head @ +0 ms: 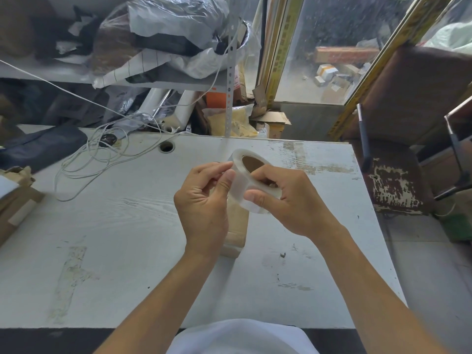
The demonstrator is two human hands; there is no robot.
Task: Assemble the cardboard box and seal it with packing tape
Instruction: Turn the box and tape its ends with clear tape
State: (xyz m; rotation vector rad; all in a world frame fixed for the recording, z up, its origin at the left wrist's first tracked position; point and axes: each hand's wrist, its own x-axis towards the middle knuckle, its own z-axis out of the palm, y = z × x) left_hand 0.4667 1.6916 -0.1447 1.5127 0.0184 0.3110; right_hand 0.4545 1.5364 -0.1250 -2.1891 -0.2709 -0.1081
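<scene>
Gripping a roll of clear packing tape (251,182) in the right hand (288,203), thumb lying across the roll's outer face and fingers curling into the brown cardboard core. Holding the roll tilted, above the tabletop and not touching it. Pinching at the roll's left edge with the left hand (204,200), thumb and forefinger closing on the tape there; cannot tell whether a loose end is lifting off. Both grips closed on the same roll, hands just beside each other at the middle of the view.

Lying directly below the hands on the white tabletop (127,238): a small cardboard box (236,233), narrow and brown, largely hidden by the left wrist and the roll. Cannot tell whether its flaps are folded shut.

Showing on the tabletop surface: worn patches and strips of old tape residue (71,274) toward the near left, and a round cable hole (166,146) toward the far edge. Trailing in loops across the far left: a white cord (84,159), near a dark bag (40,146). Resting at the left edge: flattened cardboard (15,200).

Standing beyond the tabletop: shelves piled with plastic bags (173,29), and at right a glass door (332,47) beside a worn brown chair (398,180).
</scene>
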